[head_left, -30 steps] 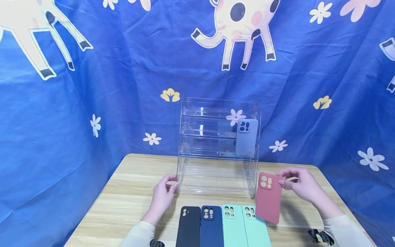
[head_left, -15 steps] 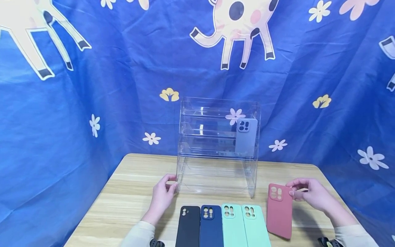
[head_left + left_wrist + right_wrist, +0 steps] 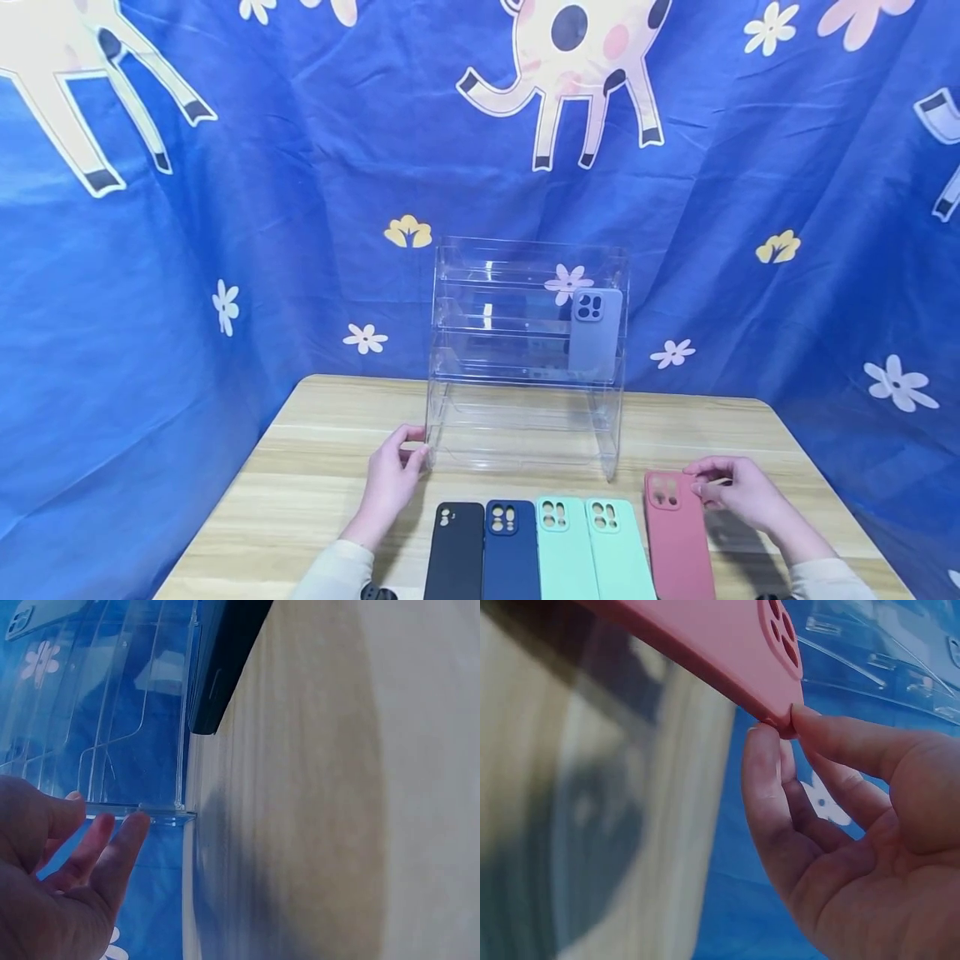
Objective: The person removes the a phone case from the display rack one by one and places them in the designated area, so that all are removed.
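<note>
My right hand (image 3: pixel 738 493) pinches a pink phone case (image 3: pixel 681 542) by its upper right corner. The right wrist view shows the thumb and fingertips on that corner of the pink case (image 3: pixel 712 645), its camera holes beside them. My left hand (image 3: pixel 393 467) touches the lower left side of a clear tiered display rack (image 3: pixel 517 458) with extended fingertips. In the left wrist view these fingers (image 3: pixel 124 851) meet the edge of the rack's side panel. A pale blue phone case (image 3: pixel 596 337) stands at the right of the rack.
In front of the rack lie a black case (image 3: pixel 456 554), a navy case (image 3: pixel 513 554), a mint case (image 3: pixel 567 554) and a second mint case (image 3: pixel 621 554), side by side. The pink case is to their right. Behind the wooden table (image 3: pixel 300 467) hangs a blue curtain (image 3: pixel 360 150).
My right hand has carried the pink case away from the rack, rightward and then down toward the near edge beside the mint cases. My left hand stays at the rack's side.
</note>
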{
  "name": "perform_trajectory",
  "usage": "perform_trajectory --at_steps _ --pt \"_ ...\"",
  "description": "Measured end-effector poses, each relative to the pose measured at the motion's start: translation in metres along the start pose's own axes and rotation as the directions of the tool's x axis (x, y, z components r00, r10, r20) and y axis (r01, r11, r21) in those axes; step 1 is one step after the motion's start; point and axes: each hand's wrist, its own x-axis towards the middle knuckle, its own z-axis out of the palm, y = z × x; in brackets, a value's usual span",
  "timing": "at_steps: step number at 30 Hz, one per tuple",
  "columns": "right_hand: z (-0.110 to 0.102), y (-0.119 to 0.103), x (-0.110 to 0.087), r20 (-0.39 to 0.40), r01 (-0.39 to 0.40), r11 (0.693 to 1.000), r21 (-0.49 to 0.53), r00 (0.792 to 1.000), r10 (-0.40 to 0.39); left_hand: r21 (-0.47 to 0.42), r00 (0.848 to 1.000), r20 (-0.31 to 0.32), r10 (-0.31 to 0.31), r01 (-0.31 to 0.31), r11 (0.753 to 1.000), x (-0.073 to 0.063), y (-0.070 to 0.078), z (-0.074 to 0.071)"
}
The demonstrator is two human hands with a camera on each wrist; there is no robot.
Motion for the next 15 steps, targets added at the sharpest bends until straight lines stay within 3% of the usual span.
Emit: perform_trajectory --at_steps 15 --pt "0.024 0.019 0.005 0.065 -0.025 0.997 0.074 0.998 0.021 -0.011 1.0 -0.003 -0.028 0.028 1.0 -0.001 0.002 -0.001"
